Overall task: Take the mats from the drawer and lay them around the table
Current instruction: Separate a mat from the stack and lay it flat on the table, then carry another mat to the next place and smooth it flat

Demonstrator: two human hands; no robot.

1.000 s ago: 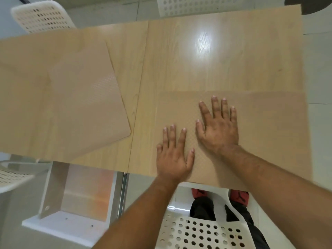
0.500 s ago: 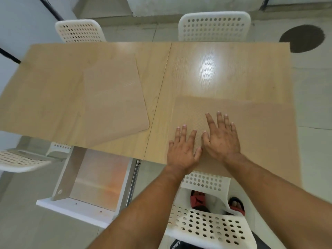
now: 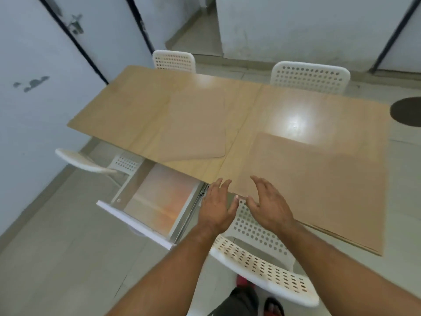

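Below the table's (image 3: 118, 110) near edge at left, the pulled-out drawer (image 3: 159, 201) may hold more mats; glare obscures it. Beside the seam (image 3: 241, 124) the left mat (image 3: 193, 131) lies skewed. The left hand (image 3: 216, 208) and right hand (image 3: 271, 208), both empty with fingers loosely spread, hover by the near corner of the right mat (image 3: 319, 185). Advice: square each mat to the table edge.

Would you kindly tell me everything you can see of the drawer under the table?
The drawer stands pulled out from under the near edge of the table. It has a white front panel and grey metal sides. Its pale floor shows an orange sheen; what lies inside, if anything, is unclear. The left hand hovers beside its right side, apparently not touching.
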